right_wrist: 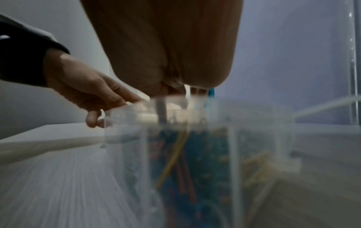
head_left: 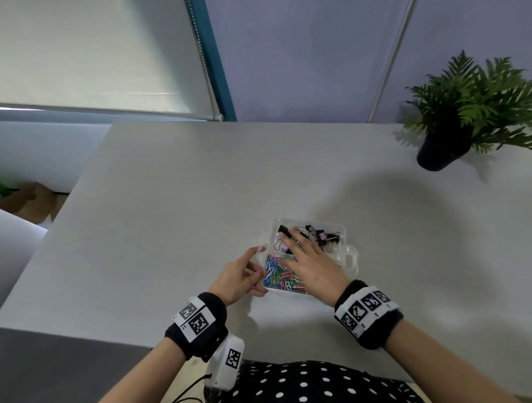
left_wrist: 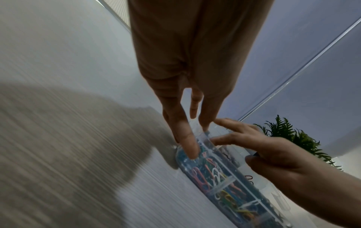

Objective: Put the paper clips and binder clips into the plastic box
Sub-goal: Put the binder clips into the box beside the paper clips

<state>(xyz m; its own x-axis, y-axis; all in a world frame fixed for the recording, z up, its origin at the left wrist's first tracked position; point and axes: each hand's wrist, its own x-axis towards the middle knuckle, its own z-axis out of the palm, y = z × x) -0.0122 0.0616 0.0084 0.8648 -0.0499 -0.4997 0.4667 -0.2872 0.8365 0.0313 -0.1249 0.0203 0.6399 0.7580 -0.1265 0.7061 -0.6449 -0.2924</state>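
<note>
A clear plastic box point(head_left: 351, 258) sits on the grey table, just in front of me. Its far compartment holds black and purple binder clips point(head_left: 320, 234). Coloured paper clips point(head_left: 278, 276) fill the near one and show through the wall point(left_wrist: 224, 182) in the left wrist view. My left hand point(head_left: 257, 271) touches the box's left side with straight fingers point(left_wrist: 187, 138), its thumb by the near corner. My right hand point(head_left: 293, 248) lies flat over the box with its fingers spread and holds nothing that I can see. In the right wrist view the box point(right_wrist: 234, 138) is blurred and those fingertips are hidden.
A potted fern point(head_left: 466, 113) in a dark pot stands at the table's far right corner. The table point(head_left: 168, 204) ends at a left edge with a drop beside it. A wall and a window blind rise behind the far edge.
</note>
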